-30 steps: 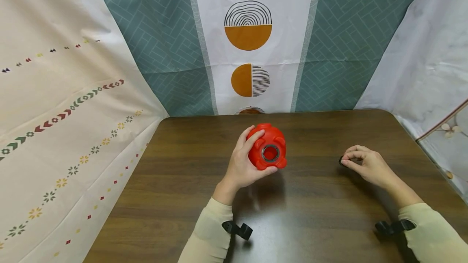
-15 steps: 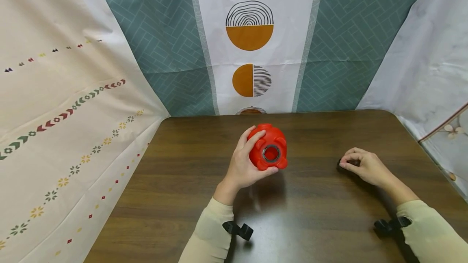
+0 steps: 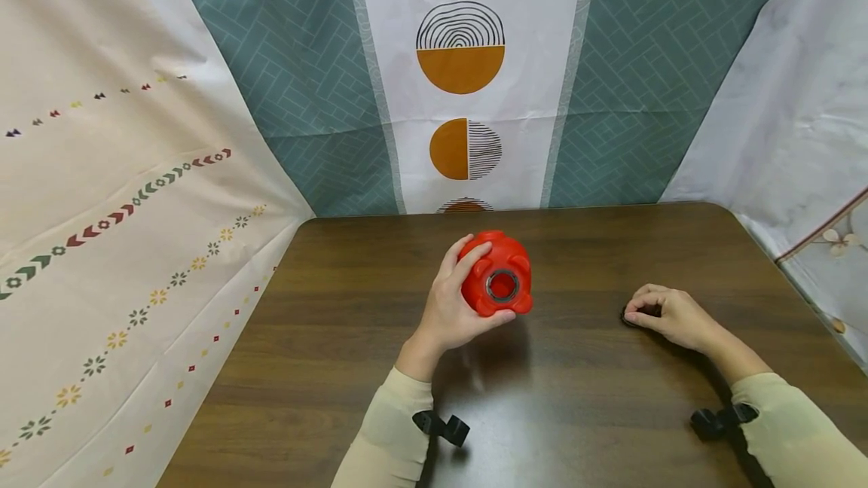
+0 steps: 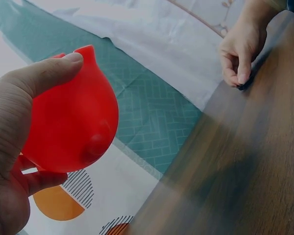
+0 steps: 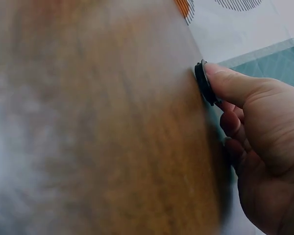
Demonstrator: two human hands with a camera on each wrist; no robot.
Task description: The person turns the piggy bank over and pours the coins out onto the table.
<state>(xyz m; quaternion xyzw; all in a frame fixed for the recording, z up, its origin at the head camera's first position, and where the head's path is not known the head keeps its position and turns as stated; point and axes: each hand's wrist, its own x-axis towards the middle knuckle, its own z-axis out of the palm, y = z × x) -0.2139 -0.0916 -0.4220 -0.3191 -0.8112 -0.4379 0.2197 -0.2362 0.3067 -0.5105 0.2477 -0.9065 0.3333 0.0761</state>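
Observation:
My left hand (image 3: 444, 311) holds a red piggy bank (image 3: 502, 251) up over the table, fingers over its far side and thumb under its near side. Its stubby feet and a round hole with a grey ring (image 3: 503, 271) face the head camera. In the left wrist view the bank's smooth, rounded side (image 4: 83, 122) shows. Off to the right, my right hand (image 3: 678, 318) pinches a small black round stopper (image 5: 203, 83) between thumb and fingers, right at the tabletop. The stopper is partly hidden by the fingertips in the head view.
The brown wooden table (image 3: 325, 337) runs back to a green and white patterned cloth (image 3: 325, 96). A cream cloth (image 3: 136, 209) hangs along the left side and a white one (image 3: 780, 96) along the right. Black straps with camera mounts (image 3: 444, 428) sit on both wrists.
My right hand has moved slightly toward me and left, coming down to the tabletop with the stopper. The left hand and the piggy bank stay practically still.

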